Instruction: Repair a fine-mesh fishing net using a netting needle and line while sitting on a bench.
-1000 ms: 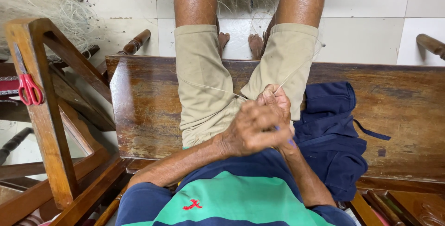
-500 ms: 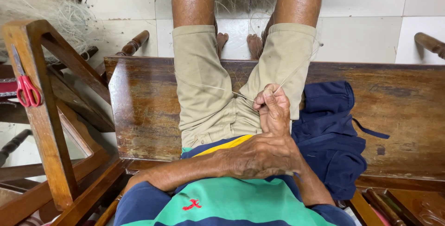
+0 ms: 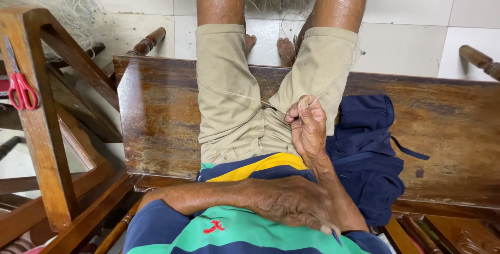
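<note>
Pale line [image 3: 245,97] pinched, left hand [image 3: 291,204] withdrawn

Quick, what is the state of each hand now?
Left hand: closed, pulled back against the right forearm; contents cannot be told.
Right hand: closed, pinching thin fishing line.

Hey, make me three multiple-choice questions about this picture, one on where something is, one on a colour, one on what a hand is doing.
1. Where do the red-handled scissors hang?
A. on the wooden frame at the left
B. on the bench
C. on the floor tiles

2. What colour is the cloth lying on the wooden bench?
A. white
B. dark blue
C. red

3. What is the right hand doing?
A. lying flat on the bench
B. holding scissors
C. pinching thin thread over the lap

Answers: 1 A, they hang on the frame's upright post; 2 B, the cloth beside the person's leg is navy; 3 C, its fingertips are closed on taut strands.
</note>
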